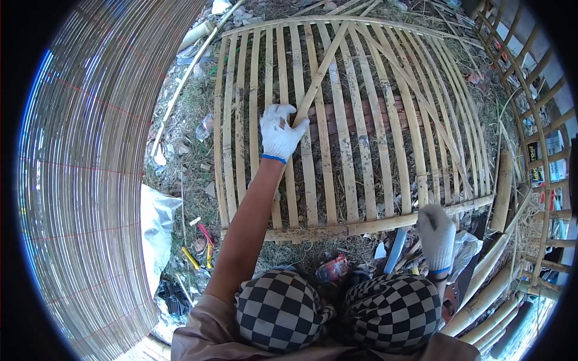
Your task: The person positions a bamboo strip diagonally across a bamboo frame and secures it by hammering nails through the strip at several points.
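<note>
A slatted bamboo panel [364, 153] lies on the ground in front of me, its slats running between a far and a near rail. My left hand [280, 133], in a white knitted glove, grips a diagonal bamboo strip [327, 63] that crosses the slats; thumb and fingers lie on either side of it. A second diagonal strip [415, 90] slopes down to the right. My right hand [437, 237], also gloved, is curled closed beside the near rail [379, 226]. What it may hold is hidden.
A handsaw [466, 274] lies by my right knee, near several bamboo poles [481, 322]. Yellow-handled pliers [209, 256] rest at left, with a white plastic sheet [158, 228]. A bamboo blind [96, 174] stands left and a lattice frame [539, 138] right. Rubble covers the ground.
</note>
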### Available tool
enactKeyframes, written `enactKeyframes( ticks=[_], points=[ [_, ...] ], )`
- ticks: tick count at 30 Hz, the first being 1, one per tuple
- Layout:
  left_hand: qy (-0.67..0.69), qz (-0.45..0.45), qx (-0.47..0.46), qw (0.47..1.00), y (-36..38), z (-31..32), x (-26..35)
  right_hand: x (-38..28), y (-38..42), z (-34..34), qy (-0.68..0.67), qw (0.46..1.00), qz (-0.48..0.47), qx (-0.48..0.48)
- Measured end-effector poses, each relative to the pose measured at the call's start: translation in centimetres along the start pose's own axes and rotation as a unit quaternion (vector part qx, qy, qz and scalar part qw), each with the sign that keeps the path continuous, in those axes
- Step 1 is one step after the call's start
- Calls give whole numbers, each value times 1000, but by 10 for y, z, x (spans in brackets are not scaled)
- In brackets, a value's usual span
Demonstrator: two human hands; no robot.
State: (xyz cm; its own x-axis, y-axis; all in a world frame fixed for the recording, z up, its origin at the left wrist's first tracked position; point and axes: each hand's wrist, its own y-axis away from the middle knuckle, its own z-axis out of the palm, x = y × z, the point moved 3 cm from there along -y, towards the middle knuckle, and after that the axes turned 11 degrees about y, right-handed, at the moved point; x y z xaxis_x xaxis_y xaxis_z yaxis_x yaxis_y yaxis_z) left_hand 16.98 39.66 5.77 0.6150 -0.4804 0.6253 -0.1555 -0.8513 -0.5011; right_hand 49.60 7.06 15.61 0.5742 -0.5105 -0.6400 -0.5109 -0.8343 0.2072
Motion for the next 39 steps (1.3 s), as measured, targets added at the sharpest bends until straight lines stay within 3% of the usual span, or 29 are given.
enactKeyframes(
  ticks=[3, 7, 9, 14, 17, 20, 24, 25, 28, 39],
  points=[
    [-51, 6, -10, 999, 4, -2, 12, -63, -39, 6, 23, 987, -152, 54],
    [-106, 21, -42, 993, 5, 2, 15, -143, -106, 47, -26, 947, -316, -47],
    [-112, 32, -40, 992, 6, 9, 11, -174, -142, 75, 12, 928, -362, -88],
    [-23, -34, 54, 998, 3, 21, 12, -211, -208, 145, -35, 930, -217, -293],
    [8, -37, 102, 994, 12, 21, 12, -223, -228, 172, -74, 919, -193, -337],
    [12, -40, 107, 993, 14, 17, 17, -226, -237, 183, -86, 921, -187, -330],
    [1, -45, 114, 992, 15, 17, 19, -245, -227, 178, 67, 930, -278, -231],
    [-3, -42, 117, 992, 12, 17, 19, -249, -232, 183, 172, 898, -377, -148],
    [10, -44, 109, 993, 6, 17, 17, -249, -244, 195, 242, 856, -449, -87],
    [-4, -102, 84, 991, -1, 23, 13, -261, -245, 211, 316, 820, -474, -66]
  ],
)
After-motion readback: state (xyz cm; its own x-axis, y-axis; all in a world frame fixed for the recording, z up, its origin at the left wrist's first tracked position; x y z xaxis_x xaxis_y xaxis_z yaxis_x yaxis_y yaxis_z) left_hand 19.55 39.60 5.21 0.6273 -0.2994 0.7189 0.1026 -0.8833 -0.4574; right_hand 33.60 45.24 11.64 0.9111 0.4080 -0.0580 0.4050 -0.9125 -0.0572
